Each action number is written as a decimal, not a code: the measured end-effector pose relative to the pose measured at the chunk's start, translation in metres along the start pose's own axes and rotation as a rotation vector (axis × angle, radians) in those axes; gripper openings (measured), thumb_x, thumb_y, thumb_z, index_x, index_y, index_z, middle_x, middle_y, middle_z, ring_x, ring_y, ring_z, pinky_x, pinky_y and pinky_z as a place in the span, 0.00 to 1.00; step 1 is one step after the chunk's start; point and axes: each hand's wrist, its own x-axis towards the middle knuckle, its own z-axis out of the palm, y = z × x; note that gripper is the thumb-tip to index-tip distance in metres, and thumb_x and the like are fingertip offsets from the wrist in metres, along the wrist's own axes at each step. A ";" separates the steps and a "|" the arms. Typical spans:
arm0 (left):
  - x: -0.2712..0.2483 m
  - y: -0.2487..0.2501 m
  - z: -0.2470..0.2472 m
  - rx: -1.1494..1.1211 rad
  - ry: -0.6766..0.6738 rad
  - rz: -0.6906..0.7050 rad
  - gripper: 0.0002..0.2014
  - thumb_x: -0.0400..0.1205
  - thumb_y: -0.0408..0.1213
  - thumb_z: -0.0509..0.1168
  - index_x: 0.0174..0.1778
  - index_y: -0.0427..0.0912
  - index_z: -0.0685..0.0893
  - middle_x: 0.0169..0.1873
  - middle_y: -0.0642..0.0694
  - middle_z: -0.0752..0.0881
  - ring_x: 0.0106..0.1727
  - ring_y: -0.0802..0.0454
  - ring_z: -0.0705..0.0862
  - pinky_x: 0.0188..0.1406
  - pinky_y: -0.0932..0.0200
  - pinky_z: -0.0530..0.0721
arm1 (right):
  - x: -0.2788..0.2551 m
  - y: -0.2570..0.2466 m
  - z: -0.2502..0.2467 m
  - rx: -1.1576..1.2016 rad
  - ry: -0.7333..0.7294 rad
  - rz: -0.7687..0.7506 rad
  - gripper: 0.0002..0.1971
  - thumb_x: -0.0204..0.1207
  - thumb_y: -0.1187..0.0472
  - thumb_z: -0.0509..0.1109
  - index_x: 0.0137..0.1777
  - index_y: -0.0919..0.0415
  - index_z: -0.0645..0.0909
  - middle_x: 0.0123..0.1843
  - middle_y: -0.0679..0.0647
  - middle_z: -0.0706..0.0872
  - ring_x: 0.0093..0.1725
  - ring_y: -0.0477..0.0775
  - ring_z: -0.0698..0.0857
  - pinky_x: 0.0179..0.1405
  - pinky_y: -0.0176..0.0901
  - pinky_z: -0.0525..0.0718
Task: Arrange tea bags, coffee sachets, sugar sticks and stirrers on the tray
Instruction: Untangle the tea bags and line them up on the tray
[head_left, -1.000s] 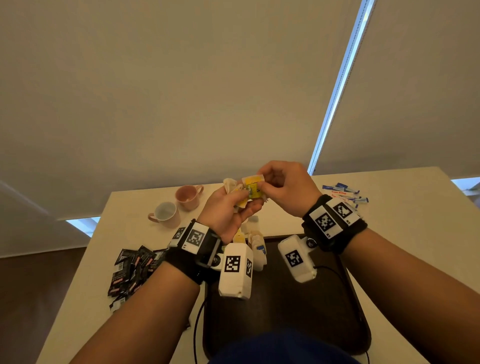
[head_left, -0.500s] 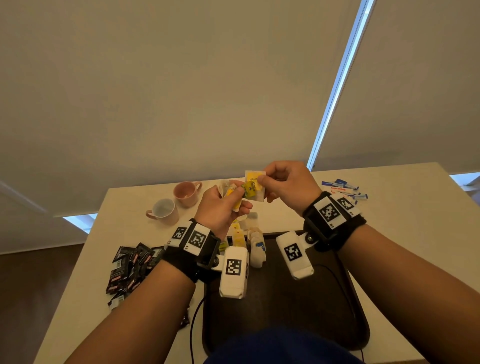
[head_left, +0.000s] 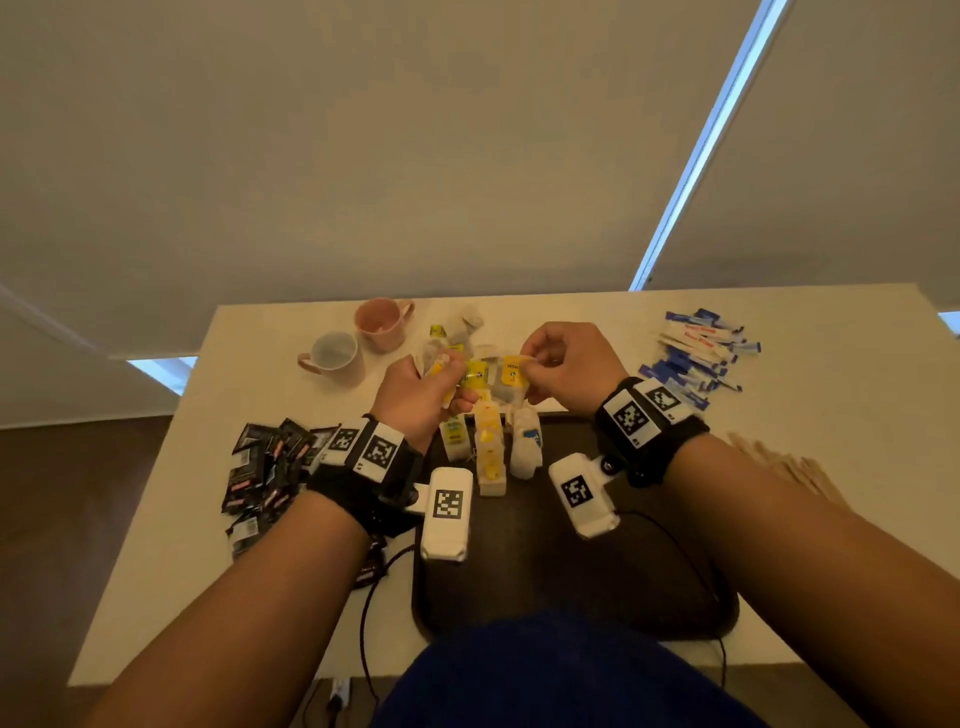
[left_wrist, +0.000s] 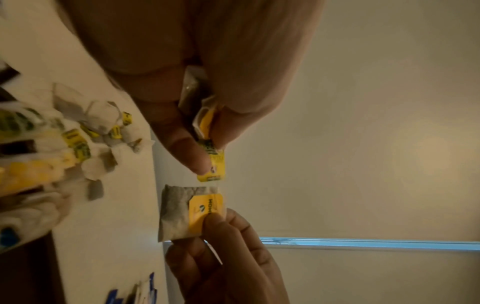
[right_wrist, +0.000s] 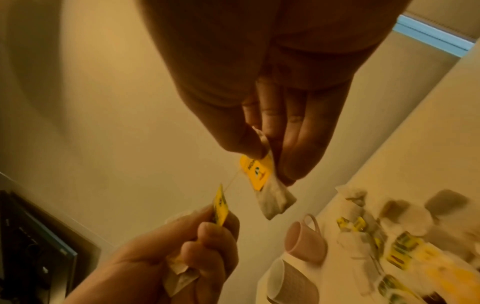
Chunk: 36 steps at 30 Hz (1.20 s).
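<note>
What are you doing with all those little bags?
A person is sorting tea bags. The right hand pinches one tea bag by its yellow tag, and the left hand holds a bunch of others; a thin string runs between the two. Some tea bags already lie in rows on the dark tray. Coffee sachets, sugar sticks and two cups wait on the table.

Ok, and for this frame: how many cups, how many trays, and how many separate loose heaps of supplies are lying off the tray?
Cups: 2, the pink cup and the pale cup
Tray: 1
Heaps off the tray: 4, namely coffee sachets, tea bags, sugar sticks and stirrers
Total: 7
</note>
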 end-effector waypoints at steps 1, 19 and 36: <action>0.001 -0.006 -0.005 0.028 -0.001 -0.014 0.06 0.86 0.28 0.64 0.45 0.39 0.83 0.27 0.46 0.85 0.28 0.52 0.84 0.26 0.63 0.82 | 0.001 0.005 0.006 -0.006 0.001 0.012 0.06 0.74 0.66 0.75 0.39 0.58 0.82 0.33 0.58 0.89 0.29 0.57 0.90 0.34 0.53 0.91; 0.002 -0.038 -0.031 0.130 -0.031 -0.149 0.04 0.85 0.24 0.61 0.52 0.35 0.80 0.32 0.40 0.81 0.19 0.60 0.82 0.19 0.70 0.79 | -0.012 0.123 0.122 -0.534 -0.361 0.327 0.02 0.76 0.61 0.74 0.45 0.58 0.88 0.48 0.54 0.88 0.52 0.55 0.86 0.49 0.41 0.81; 0.004 -0.048 -0.033 0.131 -0.060 -0.218 0.05 0.86 0.27 0.63 0.48 0.40 0.82 0.34 0.40 0.84 0.25 0.59 0.85 0.26 0.68 0.84 | -0.012 0.144 0.120 -0.422 -0.139 0.404 0.07 0.72 0.53 0.76 0.42 0.46 0.78 0.50 0.54 0.85 0.48 0.53 0.85 0.50 0.48 0.88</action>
